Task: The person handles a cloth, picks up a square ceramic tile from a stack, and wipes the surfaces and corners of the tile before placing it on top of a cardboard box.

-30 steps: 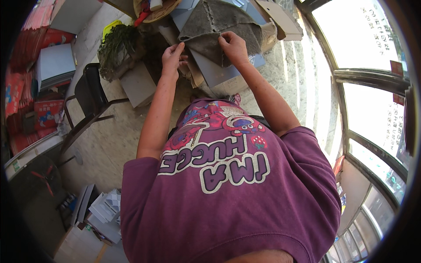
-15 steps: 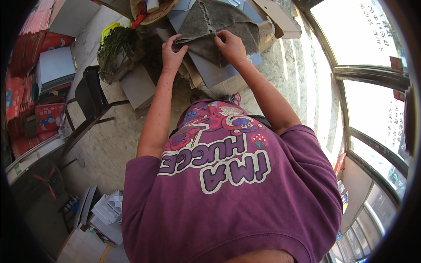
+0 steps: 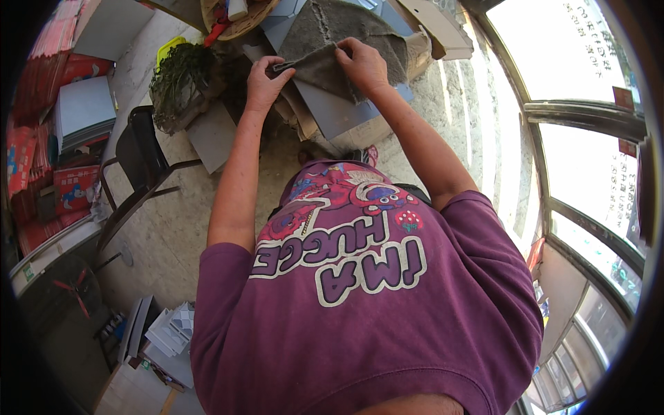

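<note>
A worn grey-brown cloth (image 3: pixel 353 31) with a frayed line down its middle lies over grey-blue boards (image 3: pixel 325 114) at the top of the view. At the cloth's left corner, my left hand (image 3: pixel 265 84) pinches the edge between thumb and fingers. My right hand (image 3: pixel 364 67) grips a fold of the near flap with bent fingers. Between both hands this near edge is drawn up into a ridge, while the flap below it hangs over the boards. The fingertips of my right hand are partly hidden by the fold.
Left of the boards is a bundle of dark green plants (image 3: pixel 181 79), with a wicker basket (image 3: pixel 242 24) beyond it. A black chair (image 3: pixel 140 149) stands further left, near stacked red packages (image 3: pixel 76 187). Open cardboard (image 3: pixel 439 28) lies at the right, before large windows (image 3: pixel 574 62).
My left hand has moved slightly left and closed its pinch on the cloth's corner. My right hand has risen a little, and the near edge is now folded up more.
</note>
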Demonstrator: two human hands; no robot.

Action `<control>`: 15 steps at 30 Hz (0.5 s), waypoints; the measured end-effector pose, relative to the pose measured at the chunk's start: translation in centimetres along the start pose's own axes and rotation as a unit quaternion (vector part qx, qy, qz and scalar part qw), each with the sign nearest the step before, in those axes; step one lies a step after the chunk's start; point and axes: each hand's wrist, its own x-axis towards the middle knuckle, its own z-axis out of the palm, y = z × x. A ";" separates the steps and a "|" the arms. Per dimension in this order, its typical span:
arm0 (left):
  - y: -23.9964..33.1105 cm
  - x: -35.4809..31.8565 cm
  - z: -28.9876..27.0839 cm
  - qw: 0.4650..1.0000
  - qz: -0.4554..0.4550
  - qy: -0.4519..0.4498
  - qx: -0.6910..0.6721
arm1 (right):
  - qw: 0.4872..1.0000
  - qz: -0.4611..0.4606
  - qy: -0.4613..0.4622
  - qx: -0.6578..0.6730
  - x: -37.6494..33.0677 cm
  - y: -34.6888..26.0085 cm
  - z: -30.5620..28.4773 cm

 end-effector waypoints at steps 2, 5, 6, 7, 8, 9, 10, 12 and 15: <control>-0.5 -0.2 0.1 1.000 0.005 0.000 0.014 | 1.000 0.000 0.003 -0.009 0.1 0.2 0.2; -1.2 0.3 0.0 0.999 -0.028 -0.016 -0.021 | 1.000 -0.001 0.003 -0.005 0.0 0.1 0.1; -1.5 0.5 -0.1 0.998 -0.045 -0.024 -0.042 | 1.000 0.004 0.001 -0.004 0.0 0.0 0.0; -1.7 0.5 -0.1 0.994 -0.081 -0.030 -0.061 | 1.000 0.009 -0.001 -0.002 -0.1 -0.2 -0.1; -1.3 0.7 -0.2 0.989 -0.115 -0.038 -0.080 | 1.000 0.016 -0.002 -0.001 -0.1 -0.2 -0.1; -0.9 1.0 -0.3 0.983 -0.150 -0.047 -0.099 | 1.000 0.017 -0.002 0.000 -0.1 -0.2 -0.2; -0.5 1.2 -0.4 0.978 -0.175 -0.051 -0.103 | 1.000 0.018 -0.002 0.001 -0.1 -0.2 -0.2; 0.0 1.3 -0.6 0.966 -0.224 -0.058 -0.111 | 1.000 0.000 0.016 0.005 -0.1 0.0 0.0; 0.8 0.7 0.3 0.986 -0.075 0.078 0.128 | 0.996 -0.065 0.060 -0.016 -0.2 0.4 0.5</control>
